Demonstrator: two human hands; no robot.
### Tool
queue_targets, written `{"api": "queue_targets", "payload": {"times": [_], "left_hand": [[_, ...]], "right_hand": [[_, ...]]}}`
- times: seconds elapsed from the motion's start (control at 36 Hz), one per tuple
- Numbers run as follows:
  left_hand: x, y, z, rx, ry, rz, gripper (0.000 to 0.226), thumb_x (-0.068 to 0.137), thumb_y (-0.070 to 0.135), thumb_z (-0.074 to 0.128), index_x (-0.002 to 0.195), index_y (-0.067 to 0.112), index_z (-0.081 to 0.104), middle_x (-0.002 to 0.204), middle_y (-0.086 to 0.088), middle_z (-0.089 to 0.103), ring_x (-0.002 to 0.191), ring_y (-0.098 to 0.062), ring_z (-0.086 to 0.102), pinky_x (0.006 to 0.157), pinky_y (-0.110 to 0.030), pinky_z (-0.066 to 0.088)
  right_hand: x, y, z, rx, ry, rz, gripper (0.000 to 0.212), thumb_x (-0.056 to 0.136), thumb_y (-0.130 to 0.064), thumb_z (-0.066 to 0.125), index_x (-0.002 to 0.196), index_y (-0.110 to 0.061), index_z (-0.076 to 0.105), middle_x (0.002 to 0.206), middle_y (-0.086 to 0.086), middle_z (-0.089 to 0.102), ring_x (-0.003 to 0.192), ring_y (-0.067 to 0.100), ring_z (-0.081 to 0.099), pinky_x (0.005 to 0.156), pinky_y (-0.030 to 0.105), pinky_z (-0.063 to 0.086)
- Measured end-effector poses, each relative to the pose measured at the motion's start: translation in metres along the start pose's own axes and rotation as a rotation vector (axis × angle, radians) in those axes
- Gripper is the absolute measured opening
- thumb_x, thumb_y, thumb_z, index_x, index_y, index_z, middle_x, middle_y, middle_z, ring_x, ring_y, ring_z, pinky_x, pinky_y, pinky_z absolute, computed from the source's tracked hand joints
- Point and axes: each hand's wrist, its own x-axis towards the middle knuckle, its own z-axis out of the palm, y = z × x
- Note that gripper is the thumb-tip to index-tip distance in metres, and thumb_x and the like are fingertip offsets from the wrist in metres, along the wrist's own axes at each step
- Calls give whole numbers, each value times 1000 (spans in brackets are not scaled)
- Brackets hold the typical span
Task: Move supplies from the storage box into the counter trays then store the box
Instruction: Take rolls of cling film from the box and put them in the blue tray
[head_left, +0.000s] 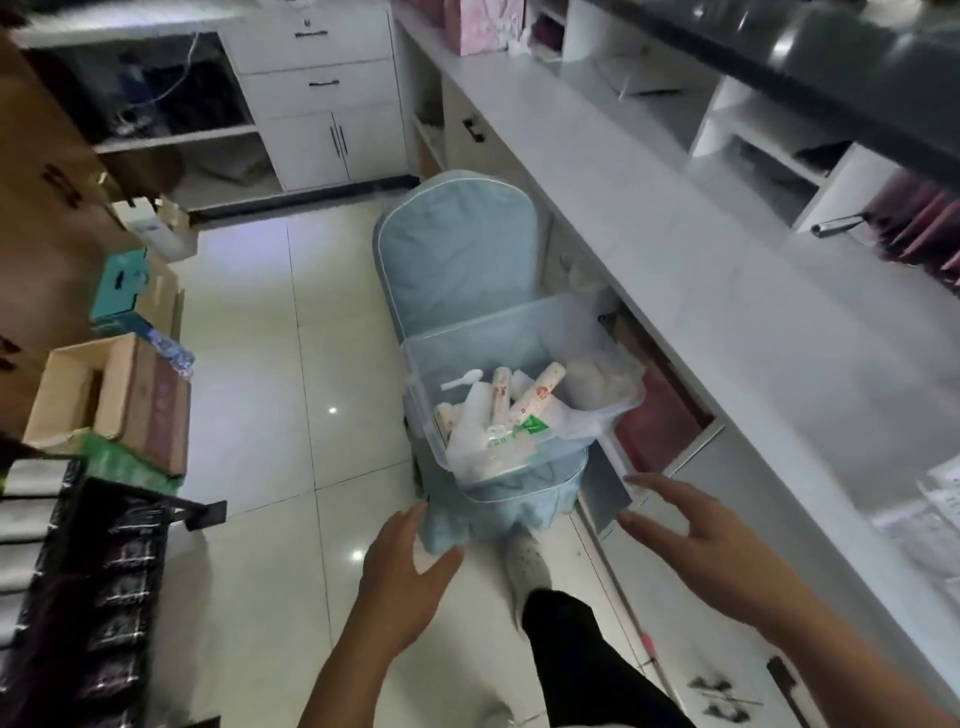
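Both hands, left and right, spread empty before the storage box; its packet labels seem illegible.

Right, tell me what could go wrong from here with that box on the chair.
1. The clear storage box sits on the soft, sloped seat of the covered chair; it may slide or tip when lifted.
2. An open drawer juts out beside the box, near the right hand; the box or hand could catch on it.
3. The left hand is low by the chair skirt, so the lift could be uneven and spill the loose supplies.
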Motion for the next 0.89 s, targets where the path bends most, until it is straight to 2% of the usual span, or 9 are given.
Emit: {"api": "queue_targets", "payload": {"times": [0.14,0.25,0.33,0.44,0.61,0.69,0.75,0.83,0.89], "left_hand": [[56,6,-17,56,-57,-49,73,87,53,62,149,40,27,163,6,15,149,-17,14,120,-38,21],[118,29,-30,135,-78,-86,73,89,53,59,151,39,23,164,6,11,150,-19,10,120,-40,19],[161,52,-38,198,-114,-103,75,89,54,57,152,36,21,164,4,11,151,-20,11,120,-39,19],[213,79,-45,241,-209,-111,74,91,52,57,152,37,19,164,4,12,150,-17,10,119,-36,17],[295,97,-42,227,-194,-126,66,91,43,61,149,33,31,157,8,28,143,-11,25,116,-29,22],[330,105,-32,186,-197,-147,56,92,34,63,143,28,41,136,16,40,121,-1,36,100,-19,29],[353,105,-20,182,-263,-182,57,91,33,63,144,26,42,139,12,44,120,-5,41,100,-22,33],[391,98,9,213,-393,-251,61,91,34,63,146,24,39,149,2,42,133,-15,42,106,-25,33],[416,94,33,244,-452,-279,52,94,29,60,142,20,44,145,-3,47,130,-18,46,94,-18,33]], "right_hand": [[90,-23,6,-18,-105,-2,60,83,-63,56,137,-39,48,146,-10,48,126,10,50,101,28,38],[175,-33,14,-45,-185,-13,60,85,-61,56,139,-36,46,130,-10,57,107,9,55,101,36,46],[230,-43,14,-73,-273,-16,59,90,-54,56,143,-32,42,148,-8,45,127,13,49,105,31,37],[294,-43,21,-126,-370,5,59,90,-56,54,143,-33,41,153,-8,40,138,14,40,109,31,32],[380,-13,54,-232,-485,93,60,89,-58,52,142,-32,42,150,-5,45,135,19,42,110,37,36],[406,14,68,-391,-555,155,60,90,-59,47,143,-32,41,150,-2,45,136,24,41,109,43,34],[415,33,75,-470,-571,189,58,92,-58,42,143,-32,40,148,-1,46,135,26,41,110,46,28],[419,61,86,-553,-572,223,54,93,-58,38,141,-33,42,143,-1,50,133,24,41,111,50,22],[419,74,95,-586,-591,227,52,94,-57,36,139,-32,45,139,0,52,132,23,42,113,53,18]]}}
